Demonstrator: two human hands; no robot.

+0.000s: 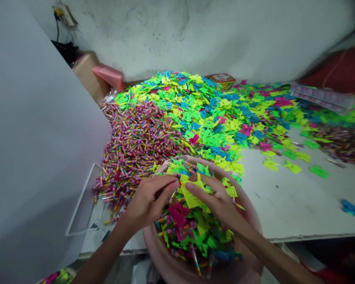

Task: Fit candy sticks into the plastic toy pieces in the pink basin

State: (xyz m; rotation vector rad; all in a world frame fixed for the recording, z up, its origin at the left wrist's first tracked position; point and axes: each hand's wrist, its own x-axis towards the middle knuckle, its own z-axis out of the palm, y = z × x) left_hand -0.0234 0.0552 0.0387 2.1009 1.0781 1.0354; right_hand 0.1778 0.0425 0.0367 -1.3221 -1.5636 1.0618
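Over a pink tub [152,246], my two hands work close together. My right hand [217,197] pinches a flat yellow plastic piece [191,194] between thumb and fingers. My left hand [152,197] is closed in a pinch on a small patterned stick, perhaps a pencil, whose red end [179,183] touches or nearly touches the yellow piece's left edge; the fingers hide most of it. Inside the tub lie mixed sticks and green, yellow, blue and magenta pieces, among them a magenta piece [179,213] below my hands.
Behind the tub, a heap of patterned sticks [142,138] lies left of a larger heap of bright plastic pieces [201,110]. Loose pieces [292,166] are scattered on the white table [272,205]. A white panel [47,138] stands at left, and a pink container [109,75] sits behind.
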